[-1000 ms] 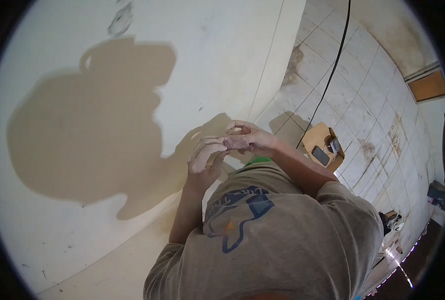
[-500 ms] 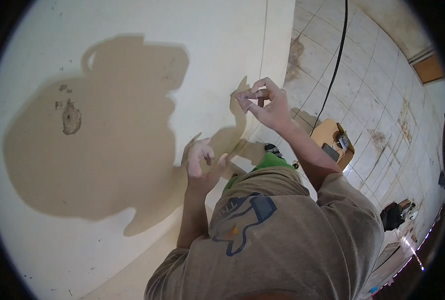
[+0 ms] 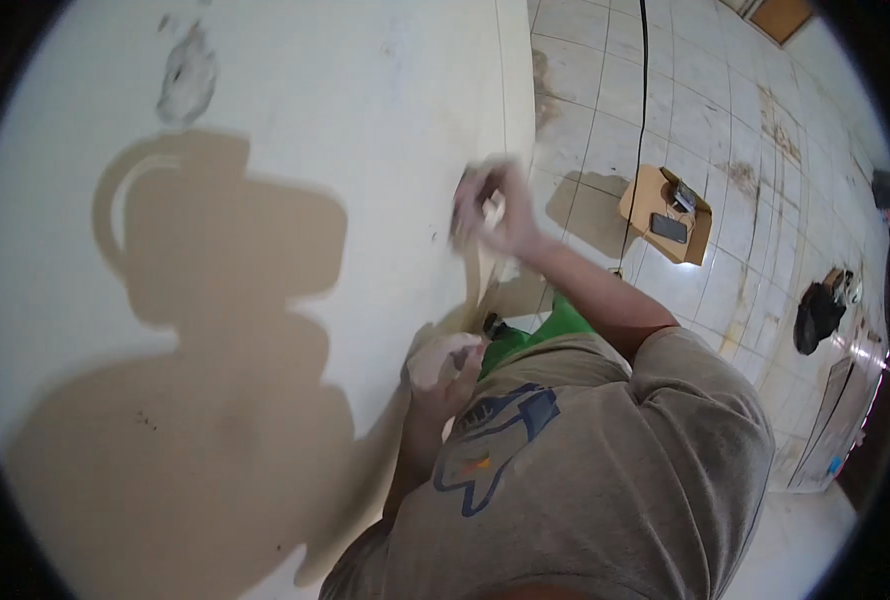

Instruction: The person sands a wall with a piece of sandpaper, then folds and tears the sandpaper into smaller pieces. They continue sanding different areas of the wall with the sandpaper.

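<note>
My right hand (image 3: 495,208) is up by the pale wall (image 3: 385,130), close to its vertical edge. Its fingers and thumb are bent together in a pinch, smeared by motion, and whatever sits at the fingertips is too blurred to name. Lower down, my left hand (image 3: 445,368) is beside the wall in front of my shirt, with fingers curled in toward the thumb. Anything inside it is hidden. Whitish dust coats both hands. A rough grey patch (image 3: 187,78) marks the wall at the upper left.
A cardboard box piece (image 3: 643,198) on the tiled floor (image 3: 705,110) carries a dark phone (image 3: 668,228) and small items. Near it runs a black cable (image 3: 644,110). Farther right lie a dark bundle (image 3: 818,318) and a pale panel (image 3: 823,425). My shadow falls across the wall.
My view has shifted, so the wall patch appears higher. My left hand has moved right, toward my body, and its spread fingers have curled in. My right hand remains pinched by the wall, now blurred.
</note>
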Demonstrator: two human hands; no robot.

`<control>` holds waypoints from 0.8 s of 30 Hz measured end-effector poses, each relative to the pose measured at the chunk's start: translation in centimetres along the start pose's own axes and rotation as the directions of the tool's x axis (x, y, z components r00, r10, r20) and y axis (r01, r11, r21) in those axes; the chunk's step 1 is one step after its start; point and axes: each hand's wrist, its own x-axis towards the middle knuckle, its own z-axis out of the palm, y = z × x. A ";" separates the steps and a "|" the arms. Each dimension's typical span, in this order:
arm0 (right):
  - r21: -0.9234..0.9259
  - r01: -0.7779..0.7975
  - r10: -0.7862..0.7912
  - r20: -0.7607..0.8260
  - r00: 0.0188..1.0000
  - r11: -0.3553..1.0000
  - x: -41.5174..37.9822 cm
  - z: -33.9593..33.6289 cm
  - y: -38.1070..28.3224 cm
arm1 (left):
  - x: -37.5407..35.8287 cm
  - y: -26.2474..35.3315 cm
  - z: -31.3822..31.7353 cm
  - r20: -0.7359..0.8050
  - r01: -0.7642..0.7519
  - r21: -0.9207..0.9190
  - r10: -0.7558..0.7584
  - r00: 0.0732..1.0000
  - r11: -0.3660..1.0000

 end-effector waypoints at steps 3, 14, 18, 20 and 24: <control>0.221 -0.042 0.153 -0.513 0.845 0.974 4.7 -1.2 3.5 | -2.4 -0.7 -1.1 0.025 -0.003 -0.073 0.005 1.000 0.997; -0.249 0.352 -0.392 -0.133 0.910 0.902 -4.7 6.2 -2.0 | -3.9 0.4 -0.2 0.098 0.293 0.002 -0.292 0.952 0.956; -0.304 0.520 -0.510 0.117 0.852 0.798 1.3 0.7 0.6 | -2.4 1.2 1.0 0.196 0.177 0.061 -0.185 0.963 0.982; -0.262 0.489 -0.498 0.035 0.866 0.832 4.0 -1.1 2.3 | -2.3 1.0 1.4 0.180 0.198 0.041 -0.203 0.963 0.979; -0.130 0.239 -0.266 -0.273 0.924 0.962 6.0 -2.6 5.4 | -1.2 1.7 2.0 0.099 0.252 0.061 -0.257 0.961 0.966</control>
